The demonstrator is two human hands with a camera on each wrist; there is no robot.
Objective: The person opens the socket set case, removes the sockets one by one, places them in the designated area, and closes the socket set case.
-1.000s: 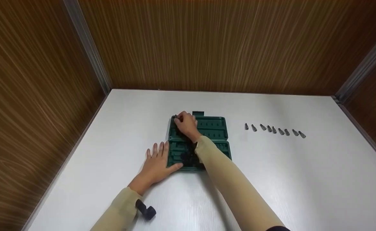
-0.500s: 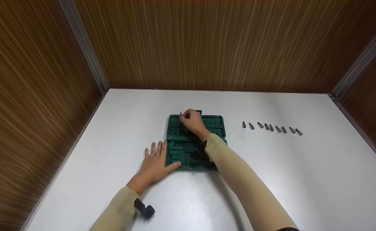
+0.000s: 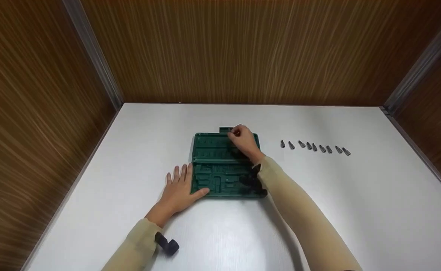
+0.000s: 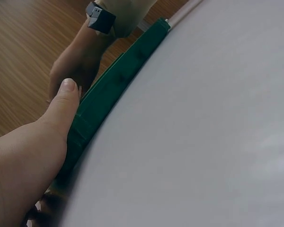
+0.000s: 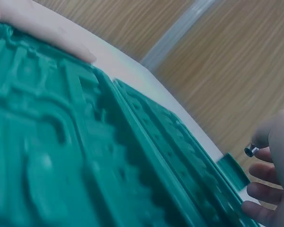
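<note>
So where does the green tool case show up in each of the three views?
Head: green tool case lies open at table centre, between both hands.
Left wrist: its edge runs diagonally from lower left to top centre, under the left thumb.
Right wrist: its moulded inside fills the left and centre.
Shared landmark: the left hand resting at the case's left side, seen in all three views.

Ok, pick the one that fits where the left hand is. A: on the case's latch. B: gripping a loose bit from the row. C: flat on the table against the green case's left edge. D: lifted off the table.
C: the left hand lies flat on the table, thumb against the green case.
</note>
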